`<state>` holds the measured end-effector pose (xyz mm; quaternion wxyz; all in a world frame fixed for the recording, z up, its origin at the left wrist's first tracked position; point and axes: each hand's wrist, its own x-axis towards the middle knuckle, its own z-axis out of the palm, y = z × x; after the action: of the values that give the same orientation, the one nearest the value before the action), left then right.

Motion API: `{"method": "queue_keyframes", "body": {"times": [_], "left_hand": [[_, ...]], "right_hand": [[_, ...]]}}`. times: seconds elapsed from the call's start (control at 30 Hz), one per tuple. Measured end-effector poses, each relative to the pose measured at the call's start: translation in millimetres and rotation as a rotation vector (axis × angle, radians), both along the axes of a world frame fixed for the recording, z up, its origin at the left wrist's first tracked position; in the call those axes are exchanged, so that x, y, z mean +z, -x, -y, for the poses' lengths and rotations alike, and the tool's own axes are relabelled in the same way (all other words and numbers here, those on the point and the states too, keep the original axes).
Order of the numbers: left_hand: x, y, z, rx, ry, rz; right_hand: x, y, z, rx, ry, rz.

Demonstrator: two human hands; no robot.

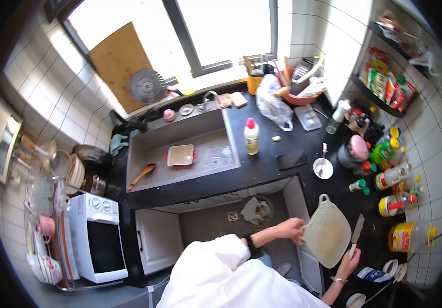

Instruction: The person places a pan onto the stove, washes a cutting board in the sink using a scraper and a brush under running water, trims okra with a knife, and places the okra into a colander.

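Observation:
My left hand (294,230) is closed on the left edge of a pale cutting board (327,233), which lies at the counter's edge, its handle pointing toward the back. On the board's right side, my right hand (350,262) grips the light handle of a knife (357,231). The blade points away from me, beside the board. A white bowl (323,168) with a spoon in it stands behind the board, and a small green-capped jar (358,186) is to its back right.
The sink (205,154) holds a red-rimmed dish (181,155) and a wooden spatula (141,177). Bottles (389,177) line the right wall. A pink-capped bottle (252,137) stands right of the sink. Below, a cabinet door (159,240) hangs open near a bin (257,211).

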<state>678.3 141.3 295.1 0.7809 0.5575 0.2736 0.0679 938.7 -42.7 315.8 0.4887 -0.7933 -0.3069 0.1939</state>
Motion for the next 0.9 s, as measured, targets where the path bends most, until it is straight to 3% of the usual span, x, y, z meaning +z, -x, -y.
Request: {"method": "queue_keyframes", "body": {"times": [0.07, 0.13, 0.33, 0.4, 0.53, 0.63, 0.83, 0.9], "left_hand": [[4.5, 82.3, 3.0, 0.095, 0.022, -0.023], [7.9, 168.1, 9.8, 0.224, 0.067, 0.017], [35.4, 367.9, 62.4, 0.729, 0.126, 0.02], [31.7, 414.2, 83.2, 0.851, 0.1, 0.015], [29.6, 480.5, 112.6, 1.076, 0.102, 0.055], [22.3, 517.8, 114.5, 1.232, 0.097, 0.108], [7.2, 572.4, 96.0, 1.42, 0.082, 0.154], [6.4, 580.4, 90.9, 1.474, 0.093, 0.175]], "right_hand": [[42.2, 36.2, -28.3, 0.118, -0.006, -0.105], [84.8, 90.2, -63.5, 0.244, -0.064, 0.019], [93.4, 222.0, -151.5, 0.596, -0.148, 0.011], [104.4, 279.5, -170.9, 0.626, -0.009, -0.317], [95.0, 400.7, -206.7, 0.777, -0.044, -0.779], [95.6, 474.1, -234.8, 0.934, 0.137, -0.942], [72.8, 559.0, -316.4, 1.147, 0.364, -0.907], [66.8, 583.7, -349.8, 1.241, 0.426, -0.684]]}}
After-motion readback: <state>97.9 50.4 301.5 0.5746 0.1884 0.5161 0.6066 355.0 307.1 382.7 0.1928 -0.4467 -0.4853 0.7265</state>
